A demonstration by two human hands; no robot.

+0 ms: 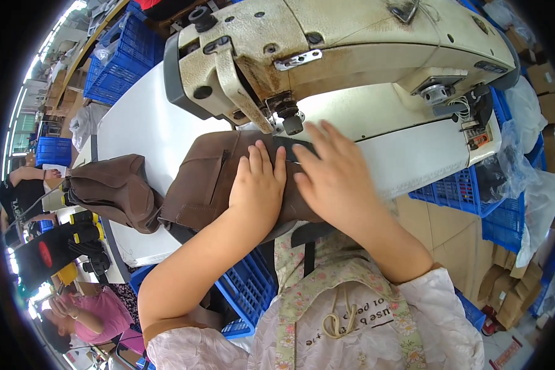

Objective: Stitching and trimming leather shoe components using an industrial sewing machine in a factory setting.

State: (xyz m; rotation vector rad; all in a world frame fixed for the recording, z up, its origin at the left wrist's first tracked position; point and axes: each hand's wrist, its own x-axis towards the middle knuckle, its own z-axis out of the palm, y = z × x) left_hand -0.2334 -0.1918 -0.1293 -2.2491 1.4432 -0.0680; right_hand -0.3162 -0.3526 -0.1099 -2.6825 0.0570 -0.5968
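Observation:
A brown leather-like panel with a stitched slit pocket lies on the white sewing table, its far edge at the needle area of a cream sewing machine. My left hand lies flat on the panel, fingers stretched toward the presser foot. A black strip shows along the panel's right side, between my hands. Over that side is my right hand, slightly blurred, its fingers apart and nothing visible in them. What lies under its palm is hidden.
Another brown stitched piece rests at the table's left end. Blue crates stand right of the table, with plastic bags and cardboard boxes beyond. At left, a person in a pink top and another in dark clothing are nearby.

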